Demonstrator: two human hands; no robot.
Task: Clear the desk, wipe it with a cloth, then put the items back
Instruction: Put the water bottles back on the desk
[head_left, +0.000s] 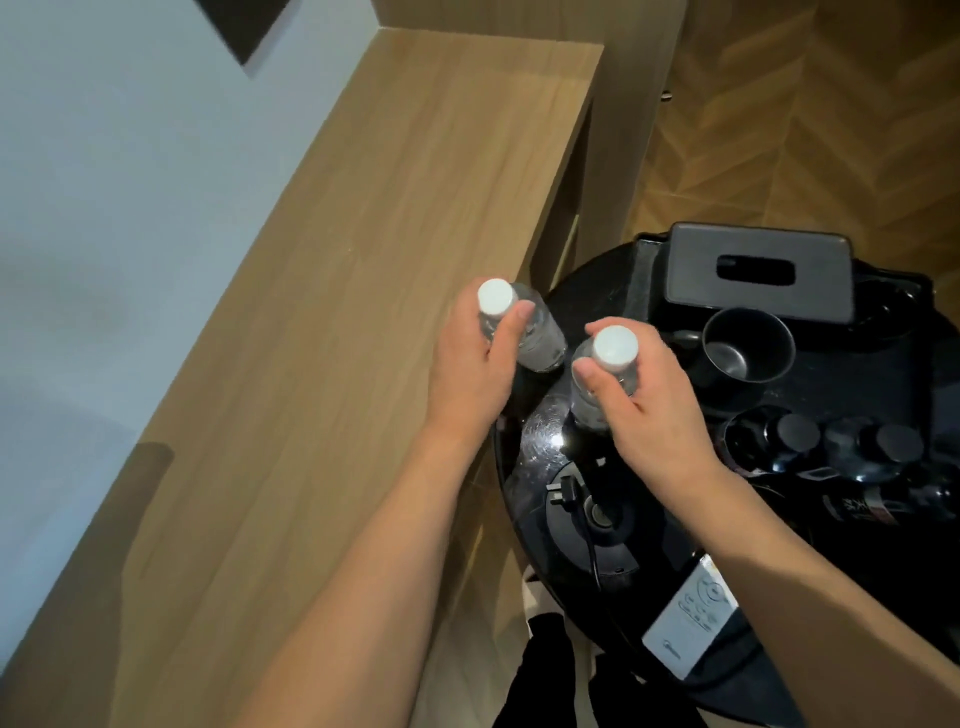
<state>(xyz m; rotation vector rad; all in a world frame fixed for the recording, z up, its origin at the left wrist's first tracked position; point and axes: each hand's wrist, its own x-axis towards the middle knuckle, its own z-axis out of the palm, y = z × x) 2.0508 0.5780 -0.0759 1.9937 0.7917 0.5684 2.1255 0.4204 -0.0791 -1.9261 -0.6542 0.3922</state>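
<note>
My left hand (475, 364) grips a clear water bottle with a white cap (540, 338) by its neck, over the right edge of the wooden desk (311, 312). A second clear bottle with a white cap (613, 358) is held by the neck in my right hand (654, 400), above the round black side table (524, 499). The desk top is bare wood along the white wall.
On the black table stand a dark tissue box (758, 270), a black cup (748, 348), a black tray (883, 374) with dark-capped bottles (795, 436), a kettle base with cord (592, 514) and a white remote (691, 618). Herringbone wood floor lies beyond.
</note>
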